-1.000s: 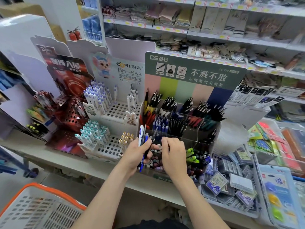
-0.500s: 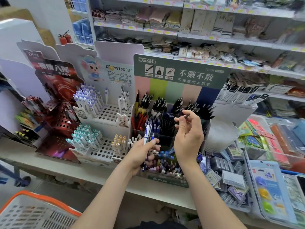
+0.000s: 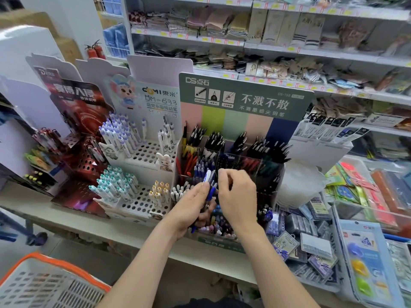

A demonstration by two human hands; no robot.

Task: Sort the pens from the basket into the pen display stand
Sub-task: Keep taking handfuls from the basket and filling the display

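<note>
At the lower left corner the basket (image 3: 44,283), white mesh with an orange rim, sits below the front edge of the surface (image 3: 124,230), well apart from both hands. A strip of that surface shows in front of the stands, wider toward the left.

A red stand (image 3: 75,103) marked "DEBS" stands against a white stand (image 3: 153,152) whose card reads "DOMI 東米" and "DM-633". Its perforated tiers have many open holes between the white pens.

Just right of it, the left hand (image 3: 191,207) is curled round a bundle of pens (image 3: 209,185), blue and white, their tops pointing up in front of the middle tier. The right hand (image 3: 238,192) is beside it, fingers bent over the tops of the bundle and touching them. Whether it pinches a pen cannot be told.

Both hands hover over the pen display stand (image 3: 244,96), whose green header reads "DS点石" and "不溅不散". Its clear compartments are packed with black, red and blue pens, leaving little room. Its left wall touches the white stand.

To the right, trays of small packets (image 3: 311,245) crowd against it. On the shelf above, one carton (image 3: 254,30) reads "DANCE".
</note>
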